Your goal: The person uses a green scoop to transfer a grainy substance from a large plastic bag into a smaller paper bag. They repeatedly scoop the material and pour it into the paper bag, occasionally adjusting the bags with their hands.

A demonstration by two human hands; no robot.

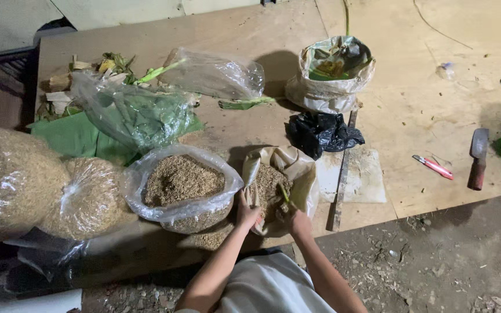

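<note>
Bag [297, 168], beige plastic, holding brown husk, at tabletop [297, 69] front edge; left hand [247, 213] closed on its rim, right hand [297, 220] pinching a green sliver [285, 193]. Clear husk-filled bag [184, 188] just left; black bag [322, 133] behind.

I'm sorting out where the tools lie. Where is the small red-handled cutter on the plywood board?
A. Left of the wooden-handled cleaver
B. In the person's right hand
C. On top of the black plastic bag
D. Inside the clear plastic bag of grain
A: the small red-handled cutter lies flat on the plywood board, just left of the wooden-handled cleaver, apart from both hands.
</note>
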